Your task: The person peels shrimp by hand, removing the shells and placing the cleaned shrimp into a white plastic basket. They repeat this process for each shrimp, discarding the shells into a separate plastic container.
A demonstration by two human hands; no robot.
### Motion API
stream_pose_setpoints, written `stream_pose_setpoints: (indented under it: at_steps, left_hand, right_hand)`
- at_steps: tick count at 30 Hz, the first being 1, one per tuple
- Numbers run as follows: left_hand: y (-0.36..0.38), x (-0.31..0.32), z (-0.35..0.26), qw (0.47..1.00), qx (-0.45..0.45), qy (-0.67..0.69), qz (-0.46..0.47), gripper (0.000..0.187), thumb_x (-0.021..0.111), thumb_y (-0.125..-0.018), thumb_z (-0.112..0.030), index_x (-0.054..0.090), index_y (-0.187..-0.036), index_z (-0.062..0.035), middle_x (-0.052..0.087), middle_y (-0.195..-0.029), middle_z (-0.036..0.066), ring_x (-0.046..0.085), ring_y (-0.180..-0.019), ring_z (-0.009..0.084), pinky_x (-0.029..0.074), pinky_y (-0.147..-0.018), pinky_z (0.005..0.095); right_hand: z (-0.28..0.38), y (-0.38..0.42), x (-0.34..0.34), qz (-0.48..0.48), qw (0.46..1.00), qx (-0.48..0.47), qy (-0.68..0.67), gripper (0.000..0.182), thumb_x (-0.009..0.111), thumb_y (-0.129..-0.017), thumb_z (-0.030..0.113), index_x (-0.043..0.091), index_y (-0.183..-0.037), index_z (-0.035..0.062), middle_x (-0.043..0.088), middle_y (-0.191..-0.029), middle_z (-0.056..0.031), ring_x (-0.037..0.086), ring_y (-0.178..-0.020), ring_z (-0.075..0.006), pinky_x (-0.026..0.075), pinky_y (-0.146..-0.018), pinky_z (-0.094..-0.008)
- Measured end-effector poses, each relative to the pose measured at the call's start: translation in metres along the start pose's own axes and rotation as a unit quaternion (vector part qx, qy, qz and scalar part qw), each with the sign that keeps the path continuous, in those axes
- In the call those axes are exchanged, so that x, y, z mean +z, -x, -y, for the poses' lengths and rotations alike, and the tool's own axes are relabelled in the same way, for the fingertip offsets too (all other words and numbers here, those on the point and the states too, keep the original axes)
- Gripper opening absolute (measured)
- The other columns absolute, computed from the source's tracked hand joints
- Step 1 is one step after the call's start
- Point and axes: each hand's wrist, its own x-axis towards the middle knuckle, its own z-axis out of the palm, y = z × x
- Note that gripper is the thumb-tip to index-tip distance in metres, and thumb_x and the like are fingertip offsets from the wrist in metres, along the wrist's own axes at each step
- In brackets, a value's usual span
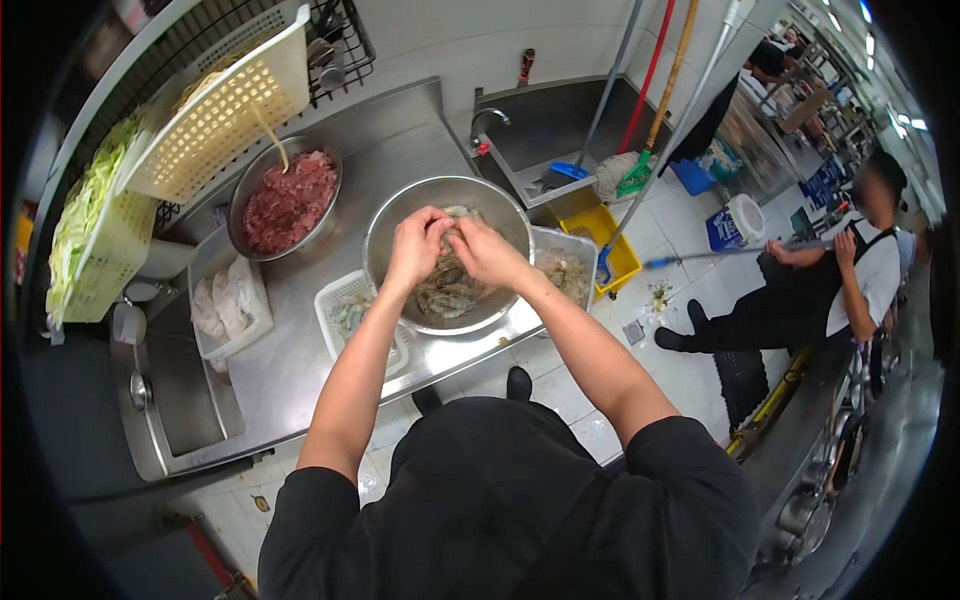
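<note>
A large steel bowl [383,275] of grey, unpeeled shrimp [447,290] stands at the front edge of the steel counter. Over it, my left hand [420,243] and my right hand [487,252] meet with fingertips pinched together on a shrimp, mostly hidden by the fingers. Left of the bowl and partly under my left forearm is a white perforated basket [330,312] with peeled shrimp in it. On the right, a clear container [578,240] holds shrimp shells and heads, close against the bowl's rim.
A steel bowl of raw red meat [290,203] sits behind left, beside a white tub [262,322] of pale meat. Cream baskets [225,120] rest on a rack above. A sink [545,110], mops and a yellow bucket [622,262] are at right. A person [855,250] holds a pole there.
</note>
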Motion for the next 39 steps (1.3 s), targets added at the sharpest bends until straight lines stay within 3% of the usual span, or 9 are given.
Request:
stream_pose_setpoints:
  at_steps: [3, 13, 20, 23, 25, 26, 30, 32, 39]
  left_hand:
    - [0.004, 0.022, -0.014, 0.976, 0.193, -0.054, -0.085, 0.011, 0.051, -0.102, -0.008, 0.059, -0.103, -0.0002, 0.064, -0.096, 0.022, 0.064, -0.091, 0.0397, 0.049, -0.080, 0.0448]
    - [-0.019, 0.061, -0.028, 0.972, 0.234, 0.006, -0.005, 0.017, 0.045, -0.103, -0.021, 0.051, -0.104, -0.0050, 0.060, -0.091, 0.012, 0.060, -0.077, 0.0271, 0.047, -0.069, 0.0394]
    - [-0.015, 0.071, -0.045, 0.957, -0.055, 0.251, 0.132, 0.009, 0.047, -0.102, -0.020, 0.054, -0.103, -0.0149, 0.047, -0.081, -0.005, 0.041, -0.064, 0.0053, 0.034, -0.053, 0.0220]
    - [-0.016, 0.067, -0.038, 0.937, -0.107, 0.319, 0.094, 0.010, 0.048, -0.105, -0.022, 0.056, -0.109, -0.0153, 0.049, -0.079, -0.004, 0.044, -0.064, 0.0069, 0.036, -0.054, 0.0225]
    - [-0.019, 0.063, -0.030, 0.914, -0.115, 0.380, 0.082, 0.014, 0.049, -0.107, -0.023, 0.057, -0.115, -0.0140, 0.053, -0.081, -0.003, 0.050, -0.068, 0.0085, 0.041, -0.058, 0.0238]
    - [-0.018, 0.062, -0.027, 0.904, -0.115, 0.403, 0.085, 0.019, 0.051, -0.107, -0.021, 0.058, -0.120, -0.0101, 0.058, -0.086, 0.001, 0.055, -0.075, 0.0111, 0.046, -0.065, 0.0267]
    - [-0.015, 0.059, -0.018, 0.885, -0.077, 0.456, 0.056, 0.026, 0.055, -0.104, -0.015, 0.061, -0.123, 0.0017, 0.069, -0.106, 0.009, 0.065, -0.091, 0.0175, 0.054, -0.082, 0.0333]
    - [-0.013, 0.061, -0.014, 0.883, -0.066, 0.462, 0.047, 0.024, 0.056, -0.104, -0.014, 0.062, -0.121, 0.0022, 0.069, -0.109, 0.010, 0.064, -0.093, 0.0172, 0.053, -0.084, 0.0330]
    - [-0.002, 0.047, -0.012, 0.808, -0.042, 0.587, 0.031, 0.023, 0.060, -0.100, -0.008, 0.064, -0.120, 0.0015, 0.069, -0.111, 0.012, 0.064, -0.099, 0.0172, 0.052, -0.086, 0.0312]
  right_hand:
    - [-0.003, 0.003, -0.004, -0.018, 0.999, -0.002, 0.044, 0.021, 0.052, -0.100, 0.015, 0.048, -0.107, -0.0044, 0.062, -0.106, -0.0316, 0.061, -0.101, -0.0486, 0.048, -0.085, -0.0534]
    - [-0.005, 0.037, -0.036, -0.104, 0.993, 0.047, -0.007, 0.020, 0.053, -0.095, 0.013, 0.045, -0.102, -0.0040, 0.062, -0.084, -0.0270, 0.063, -0.086, -0.0463, 0.048, -0.074, -0.0524]
    - [-0.047, 0.056, -0.053, -0.228, 0.964, 0.101, -0.095, 0.017, 0.050, -0.099, 0.017, 0.049, -0.100, 0.0002, 0.063, -0.090, -0.0242, 0.065, -0.086, -0.0386, 0.049, -0.074, -0.0466]
    - [-0.118, 0.073, -0.059, -0.319, 0.936, 0.146, 0.012, 0.022, 0.048, -0.102, 0.018, 0.055, -0.110, -0.0005, 0.064, -0.090, -0.0217, 0.064, -0.089, -0.0376, 0.050, -0.080, -0.0425]
    - [-0.129, 0.088, -0.061, -0.213, 0.842, 0.254, 0.425, 0.031, 0.052, -0.101, 0.028, 0.059, -0.112, -0.0006, 0.064, -0.097, -0.0267, 0.064, -0.092, -0.0431, 0.050, -0.081, -0.0480]
    - [-0.129, 0.087, -0.058, -0.212, 0.844, 0.250, 0.424, 0.031, 0.052, -0.101, 0.028, 0.059, -0.112, -0.0006, 0.064, -0.097, -0.0267, 0.064, -0.092, -0.0431, 0.050, -0.081, -0.0480]
    - [-0.044, 0.054, -0.063, -0.168, 0.978, 0.125, -0.018, 0.041, 0.042, -0.107, 0.031, 0.064, -0.101, -0.0026, 0.065, -0.095, -0.0296, 0.062, -0.095, -0.0478, 0.049, -0.083, -0.0499]
    - [0.000, 0.038, -0.055, -0.052, 0.990, 0.129, -0.012, 0.039, 0.041, -0.108, 0.030, 0.058, -0.101, -0.0041, 0.064, -0.094, -0.0321, 0.062, -0.093, -0.0516, 0.048, -0.081, -0.0541]
    - [0.020, 0.020, -0.019, -0.120, 0.991, 0.035, -0.039, 0.020, 0.048, -0.103, 0.016, 0.050, -0.098, -0.0032, 0.063, -0.090, -0.0309, 0.061, -0.087, -0.0523, 0.047, -0.073, -0.0560]
